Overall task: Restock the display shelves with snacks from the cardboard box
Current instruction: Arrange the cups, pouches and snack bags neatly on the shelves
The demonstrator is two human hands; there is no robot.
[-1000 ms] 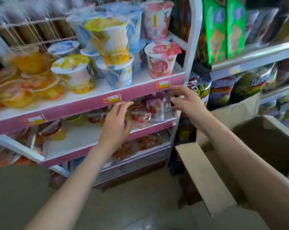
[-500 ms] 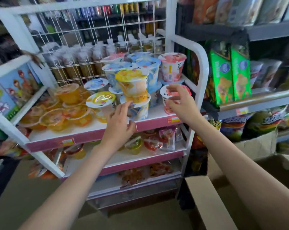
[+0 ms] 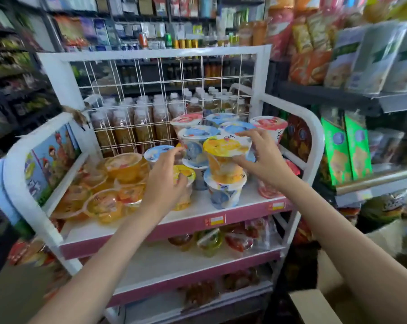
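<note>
A white and pink display rack (image 3: 242, 217) holds stacked snack cups on its top shelf. My right hand (image 3: 266, 161) grips the rim of a yellow cup (image 3: 223, 160), which is stacked on a blue and white cup (image 3: 223, 195). My left hand (image 3: 163, 183) curls its fingers round a lower yellow-lidded cup (image 3: 186, 174), with its thumb up near a blue-lidded cup (image 3: 156, 152). Orange jelly cups (image 3: 104, 204) lie on the shelf's left side. A flap of the cardboard box (image 3: 314, 305) shows at the bottom right.
A wire grid (image 3: 165, 90) backs the rack, with bottles behind it. The middle shelf (image 3: 186, 263) holds several jelly packs at the back. Green snack bags (image 3: 345, 148) and other packets fill the grey shelves on the right. The rack's curved side rail (image 3: 314, 136) stands beside my right hand.
Both hands rose from the middle shelf's edge to the cups on the top shelf. The right hand took hold of the yellow cup and the left closed on the lower one. The view tilted upward.
</note>
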